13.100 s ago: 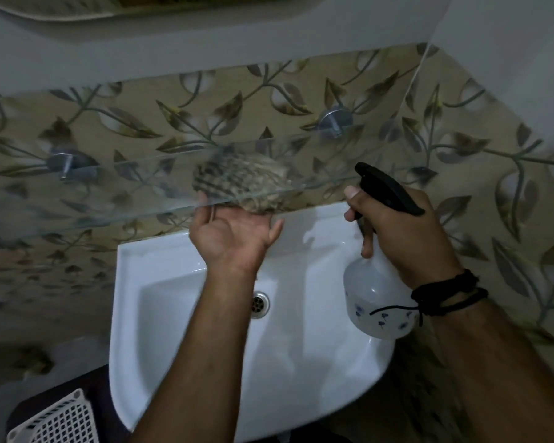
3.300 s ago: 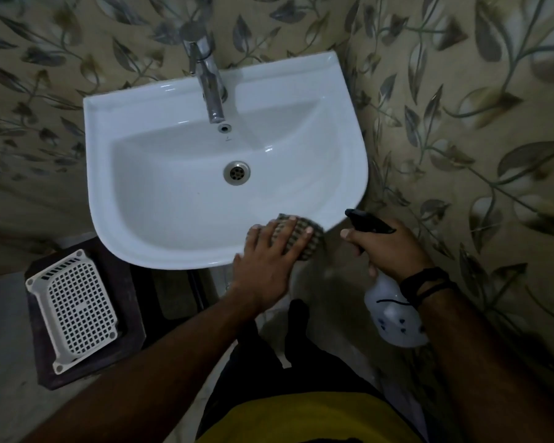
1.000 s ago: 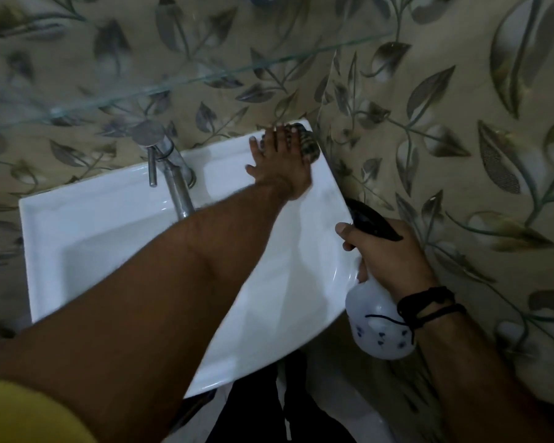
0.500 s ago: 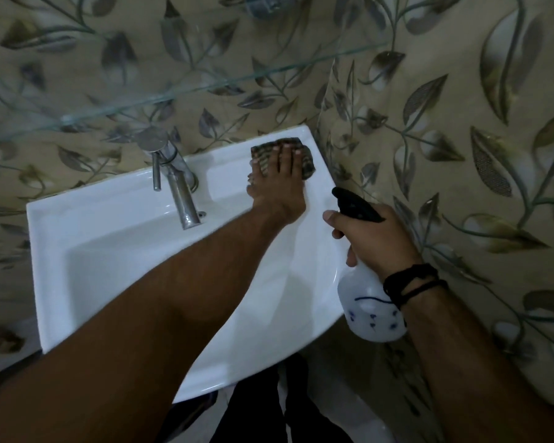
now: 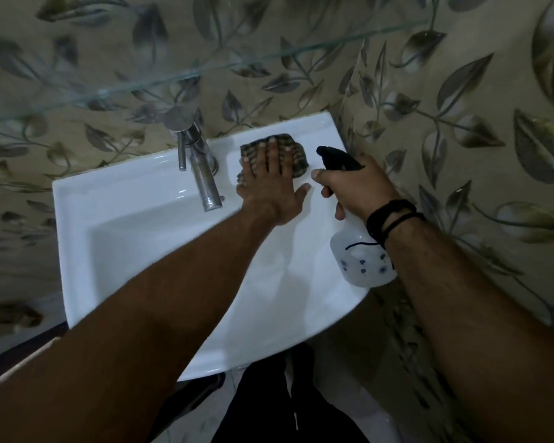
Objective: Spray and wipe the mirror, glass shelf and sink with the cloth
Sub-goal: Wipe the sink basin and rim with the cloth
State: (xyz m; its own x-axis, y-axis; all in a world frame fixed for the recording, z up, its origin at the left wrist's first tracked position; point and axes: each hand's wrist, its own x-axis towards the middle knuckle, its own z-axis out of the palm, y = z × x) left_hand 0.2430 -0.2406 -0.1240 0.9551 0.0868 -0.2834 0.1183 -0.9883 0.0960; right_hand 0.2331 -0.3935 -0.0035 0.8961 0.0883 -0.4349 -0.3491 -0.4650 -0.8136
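My left hand point(image 5: 271, 183) lies flat, fingers spread, on a checked brown cloth point(image 5: 296, 151) pressed to the back ledge of the white sink point(image 5: 135, 238), just right of the steel tap point(image 5: 202, 174). My right hand point(image 5: 355, 187) grips a clear spray bottle point(image 5: 362, 260) with a black trigger head point(image 5: 336, 158), held over the sink's right rim, close beside my left hand. The glass shelf point(image 5: 179, 78) runs across the wall above the sink. The mirror is out of view.
Leaf-patterned tiled walls point(image 5: 461, 139) close in behind and on the right, forming a corner by the sink. My legs in dark trousers point(image 5: 279, 404) stand below the basin. A dark stand point(image 5: 20, 356) shows at the lower left.
My left hand has slid the cloth leftward along the back ledge, from the rear right corner towards the tap. My right hand with the bottle has moved up, closer to the cloth.
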